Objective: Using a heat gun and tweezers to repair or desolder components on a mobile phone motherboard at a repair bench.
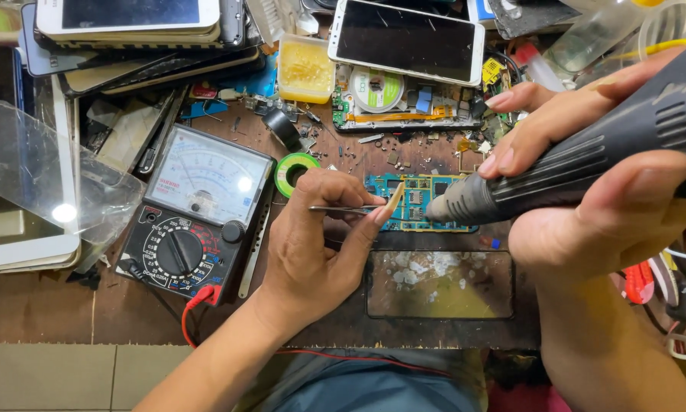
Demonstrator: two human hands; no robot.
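My left hand (pixel 320 244) pinches metal tweezers (pixel 343 209) whose tips hold a small tan strip over a blue-green phone circuit board (pixel 415 200) lying on the wooden bench. My right hand (pixel 595 191) grips a black hot-air tool (pixel 587 152), its grey nozzle pointing left and down at the board's right half, close to the tweezers' tip.
An analog multimeter (pixel 198 214) with red and black leads sits at left beside a green solder-wick reel (pixel 292 172). A dark glass work plate (pixel 438 284) lies near the front edge. Stacked phones (pixel 129 23), a white phone (pixel 408 42), an opened phone (pixel 404 99) and a yellow tub (pixel 306 69) crowd the back.
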